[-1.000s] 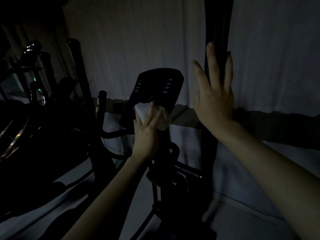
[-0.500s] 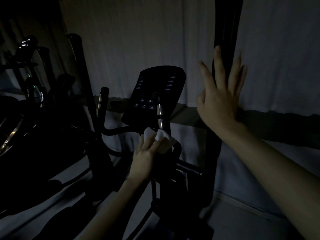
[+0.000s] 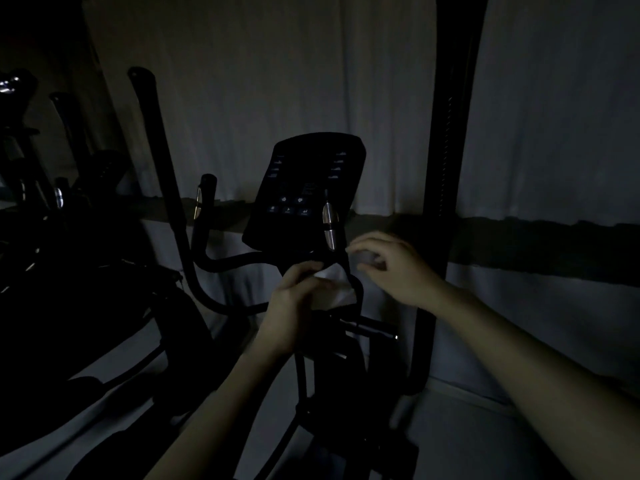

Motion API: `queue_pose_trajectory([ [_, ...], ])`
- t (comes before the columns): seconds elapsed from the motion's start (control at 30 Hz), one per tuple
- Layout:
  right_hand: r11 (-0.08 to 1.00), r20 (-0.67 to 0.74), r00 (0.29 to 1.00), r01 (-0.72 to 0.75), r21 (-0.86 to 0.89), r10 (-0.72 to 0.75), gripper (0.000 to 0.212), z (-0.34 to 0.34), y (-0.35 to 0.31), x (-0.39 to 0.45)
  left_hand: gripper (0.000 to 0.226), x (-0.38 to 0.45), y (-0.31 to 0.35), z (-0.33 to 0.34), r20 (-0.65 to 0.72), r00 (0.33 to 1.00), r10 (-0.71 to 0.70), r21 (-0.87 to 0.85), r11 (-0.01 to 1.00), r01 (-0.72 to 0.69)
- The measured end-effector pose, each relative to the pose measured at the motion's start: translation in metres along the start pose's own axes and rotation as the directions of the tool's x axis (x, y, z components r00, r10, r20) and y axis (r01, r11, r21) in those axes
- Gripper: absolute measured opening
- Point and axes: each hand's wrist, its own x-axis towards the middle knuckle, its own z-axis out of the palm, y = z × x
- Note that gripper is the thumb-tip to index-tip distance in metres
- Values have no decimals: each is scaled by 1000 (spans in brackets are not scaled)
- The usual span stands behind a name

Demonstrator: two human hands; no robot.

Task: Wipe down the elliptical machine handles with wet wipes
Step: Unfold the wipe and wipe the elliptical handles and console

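Observation:
The room is dim. My left hand [image 3: 294,306] grips a white wet wipe [image 3: 334,287] against the curved base of the right fixed handle [image 3: 356,289], just below its silver pulse sensor [image 3: 329,223]. My right hand [image 3: 391,268] hovers to the right of that handle, blurred, fingers loosely curled and holding nothing. The black console [image 3: 311,188] stands behind the hands. The tall right moving handle [image 3: 446,150] rises beside my right hand, untouched. The left fixed handle [image 3: 204,209] and left moving handle [image 3: 152,140] stand free.
More dark exercise machines [image 3: 41,188] crowd the left side. Pale curtains [image 3: 277,81] hang behind the elliptical, with a dark band along the wall below. The machine's centre post [image 3: 332,375] and frame drop away under my arms.
My right hand left the tall right moving handle and dropped toward the wipe. My left hand slid the wipe from the console's lower edge down to the handle's curved base.

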Motion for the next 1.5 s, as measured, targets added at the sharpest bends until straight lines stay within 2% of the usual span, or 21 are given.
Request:
queue_pose_trajectory([
  [0.07, 991, 91, 992, -95, 92, 87, 29, 5, 1, -6, 33, -3, 1, -4, -35, 998, 43, -42, 998, -45],
  [0.13, 975, 150, 979, -159, 153, 136, 32, 9, 0, -14, 19, -4, 4, -8, -59, 998, 14, -108, 994, -20],
  [0.2, 964, 180, 971, -193, 184, 160, 37, 10, -3, -21, 28, -5, 7, -9, -60, 997, -45, -211, 977, 31],
  [0.3, 945, 225, 960, -220, 242, 165, 47, 9, -4, -27, 26, -6, 18, -7, -18, 995, -100, -357, 930, 87],
  [0.4, 934, 249, 958, -212, 288, 140, 32, 9, -2, -30, 27, -12, 29, -4, 7, 988, -156, -463, 875, 142],
  [0.5, 934, 202, 971, -186, 304, 128, 17, 8, 3, -33, 27, -21, 42, -3, 51, 972, -228, -551, 805, 218],
  [0.6, 917, 203, 969, -205, 341, 141, 20, 6, 6, -40, 15, -29, 50, 1, 50, 938, -344, -407, 850, 333],
  [0.67, 906, 215, 966, -217, 363, 145, 15, 8, 6, -46, 17, -36, 54, 2, 17, 921, -389, -255, 889, 380],
  [0.73, 911, 234, 965, -201, 361, 121, 17, 12, 5, -52, 19, -43, 60, 1, -12, 906, -424, -222, 884, 411],
  [0.83, 919, 251, 965, -166, 358, 76, 26, 21, 1, -62, 19, -57, 62, -6, -10, 907, -421, -79, 905, 419],
  [0.93, 917, 268, 962, -151, 369, 51, 20, 27, -11, -67, 22, -67, 62, -17, 10, 912, -409, 55, 911, 408],
  [1.07, 913, 278, 959, -164, 372, 59, 8, 38, -31, -68, 20, -81, 63, -34, -38, 891, -453, 104, 885, 454],
  [1.2, 919, 268, 961, -168, 357, 71, 6, 61, -58, -72, 24, -107, 56, -55, -78, 871, -485, 110, 864, 491],
  [1.3, 918, 286, 955, -183, 353, 80, 9, 85, -86, -79, 29, -135, 50, -76, -86, 855, -511, 137, 844, 518],
  [1.43, 919, 291, 952, -196, 343, 94, 21, 128, -140, -96, 20, -188, 34, -118, -81, 824, -561, 109, 817, 567],
  [1.5, 917, 307, 944, -223, 330, 119, 20, 156, -170, -107, 18, -220, 21, -142, -79, 806, -587, 116, 797, 592],
])
